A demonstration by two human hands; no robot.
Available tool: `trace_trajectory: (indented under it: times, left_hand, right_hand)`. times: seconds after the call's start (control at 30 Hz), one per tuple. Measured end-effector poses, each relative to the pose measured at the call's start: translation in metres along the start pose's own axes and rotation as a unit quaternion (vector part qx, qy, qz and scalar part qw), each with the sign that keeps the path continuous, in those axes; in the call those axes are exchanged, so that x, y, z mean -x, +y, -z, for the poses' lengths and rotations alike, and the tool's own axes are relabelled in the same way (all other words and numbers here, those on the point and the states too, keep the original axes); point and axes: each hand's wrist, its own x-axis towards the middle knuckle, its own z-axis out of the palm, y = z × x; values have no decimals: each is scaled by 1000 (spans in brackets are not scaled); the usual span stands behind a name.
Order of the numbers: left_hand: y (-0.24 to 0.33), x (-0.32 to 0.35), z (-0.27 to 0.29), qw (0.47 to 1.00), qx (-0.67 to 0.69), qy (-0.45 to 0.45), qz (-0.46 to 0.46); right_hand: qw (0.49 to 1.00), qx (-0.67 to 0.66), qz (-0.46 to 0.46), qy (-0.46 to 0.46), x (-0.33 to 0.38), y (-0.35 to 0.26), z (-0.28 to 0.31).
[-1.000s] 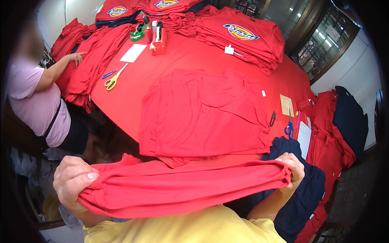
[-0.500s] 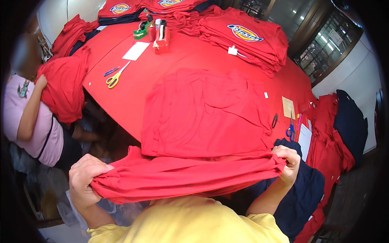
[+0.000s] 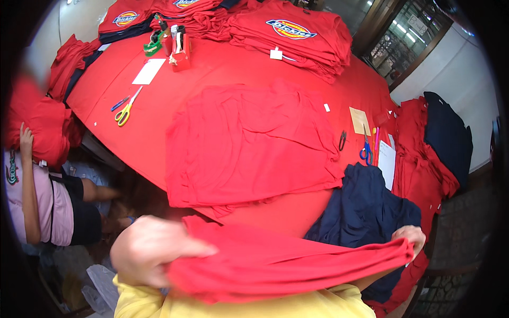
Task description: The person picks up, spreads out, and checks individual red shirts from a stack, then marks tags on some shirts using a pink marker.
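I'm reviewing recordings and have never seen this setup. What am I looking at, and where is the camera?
There is no machine, just a person's two bare hands. A wide fisheye camera worn on the head looks down, so picture left is the person's left and straight edges bend near the rim. The right hand grips one end of a red cloth; the left hand, blurred, is at the other end. On the red table lie a flat pile of red fabric, stacked shirts, yellow scissors and blue scissors. A co-worker is at left.
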Motion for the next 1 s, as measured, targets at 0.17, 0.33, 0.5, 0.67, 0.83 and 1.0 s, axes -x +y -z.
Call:
trace_trajectory:
  times: [0.17,0.33,0.5,0.67,0.83,1.0]
  left_hand:
    - [-101,-86,-78,981,-30,-62,181]
    - [-179,-97,-105,961,-158,-1,227]
    - [-267,-117,-119,870,-225,185,397]
    - [-323,-131,-120,852,-354,170,345]
    - [-370,-164,-50,860,-331,148,359]
    - [-402,-225,-40,843,-409,261,234]
  right_hand:
    - [840,229,-489,-54,-20,80,-7]
    - [856,326,-391,-91,-64,116,-48]
    - [890,359,-241,-143,-165,230,-97]
    - [867,421,-258,-64,-204,384,-144]
    - [867,358,-342,58,-205,421,-182]
    - [854,473,-193,100,-201,408,-181]
